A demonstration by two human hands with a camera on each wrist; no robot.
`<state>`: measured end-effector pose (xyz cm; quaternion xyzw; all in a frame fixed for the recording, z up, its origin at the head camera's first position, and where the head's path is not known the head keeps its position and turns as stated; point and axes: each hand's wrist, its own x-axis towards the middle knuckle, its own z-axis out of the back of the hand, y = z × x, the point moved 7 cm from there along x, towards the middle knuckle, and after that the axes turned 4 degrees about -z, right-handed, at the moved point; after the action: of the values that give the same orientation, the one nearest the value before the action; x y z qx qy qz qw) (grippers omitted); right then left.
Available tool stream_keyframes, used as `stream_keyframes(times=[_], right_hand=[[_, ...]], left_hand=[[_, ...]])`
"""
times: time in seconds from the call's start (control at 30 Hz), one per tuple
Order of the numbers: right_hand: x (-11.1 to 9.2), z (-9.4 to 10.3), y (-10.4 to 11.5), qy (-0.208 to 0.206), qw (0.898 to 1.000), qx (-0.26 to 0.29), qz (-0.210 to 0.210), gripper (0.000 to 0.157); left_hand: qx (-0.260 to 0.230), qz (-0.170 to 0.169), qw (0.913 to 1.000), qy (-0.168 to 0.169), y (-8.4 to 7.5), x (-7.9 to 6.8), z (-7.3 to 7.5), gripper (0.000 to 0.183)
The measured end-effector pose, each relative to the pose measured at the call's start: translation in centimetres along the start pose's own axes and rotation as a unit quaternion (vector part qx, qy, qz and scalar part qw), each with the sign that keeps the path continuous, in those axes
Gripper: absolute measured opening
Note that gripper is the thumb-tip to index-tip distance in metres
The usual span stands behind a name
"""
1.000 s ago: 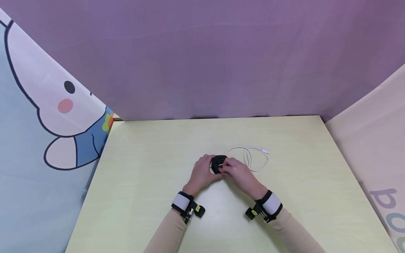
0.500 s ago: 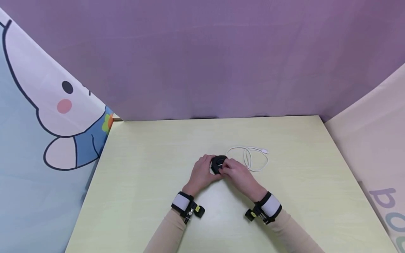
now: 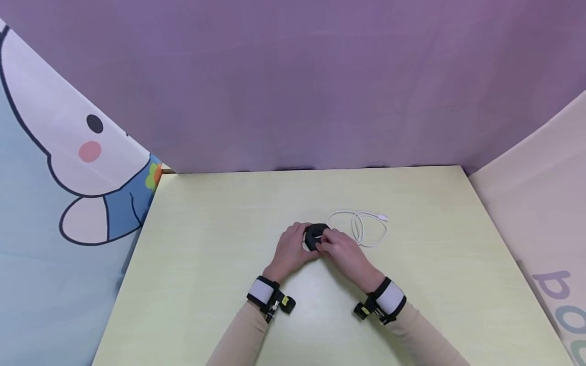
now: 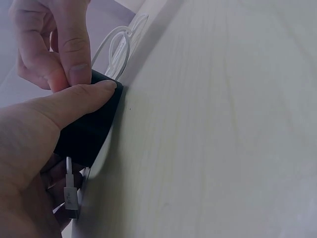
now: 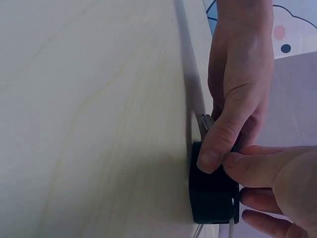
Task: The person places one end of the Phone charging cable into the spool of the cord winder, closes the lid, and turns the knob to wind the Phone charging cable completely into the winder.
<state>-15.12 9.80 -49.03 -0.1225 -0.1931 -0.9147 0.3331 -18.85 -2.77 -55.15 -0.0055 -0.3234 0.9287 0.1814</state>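
A black cable winder (image 3: 314,235) with a rounded, angular outline is held just above or on the table. My left hand (image 3: 293,249) grips it from the left, thumb along its near side. My right hand (image 3: 343,252) has its thumb and curled fingers at the winder's upper face, close to the left thumb; exactly what the fingertips pinch is hidden. A white USB plug (image 4: 71,196) pokes out by the left fingers in the left wrist view. The white cable (image 3: 358,229) leaves the winder at its far right side and lies in loops on the table.
The pale wooden table (image 3: 220,213) ends at a purple curtain (image 3: 293,91) behind. A printed cartoon cloth (image 3: 87,168) hangs at the left and a pale cloth (image 3: 540,178) at the right. Each wrist wears a strapped camera.
The right fingers shift very slightly at the winder's top, and the inner part of the winder looks slightly different. The left hand and looped cable stay almost still; the view drifts a little.
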Motion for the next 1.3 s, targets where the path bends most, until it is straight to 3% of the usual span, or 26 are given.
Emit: stream_keyframes(times=[0.47,0.9,1.03,1.13,1.3], right_hand=[[0.6,-0.2,0.6,0.022,0.999,-0.025,0.004,0.006],[0.7,-0.9,1.8,0.038,0.993,-0.102,0.035,0.013],[0.7,-0.8,0.9,0.039,0.998,-0.051,0.012,0.008],[0.5,-0.3,-0.4,0.032,0.999,0.022,-0.013,0.007],[-0.2,0.6,-3.1,0.009,0.993,0.104,-0.063,0.024]], left_hand=[[-0.007,0.014,0.9999,0.002,-0.1,-0.2,0.7,0.081],[0.014,0.014,0.9998,0.008,0.3,-0.2,0.9,0.082],[0.011,0.016,0.9998,0.009,0.4,-0.2,0.7,0.081],[0.010,0.013,0.9998,0.012,0.3,-0.1,0.4,0.081],[-0.006,0.011,0.9997,0.020,-0.2,-0.1,0.2,0.080]])
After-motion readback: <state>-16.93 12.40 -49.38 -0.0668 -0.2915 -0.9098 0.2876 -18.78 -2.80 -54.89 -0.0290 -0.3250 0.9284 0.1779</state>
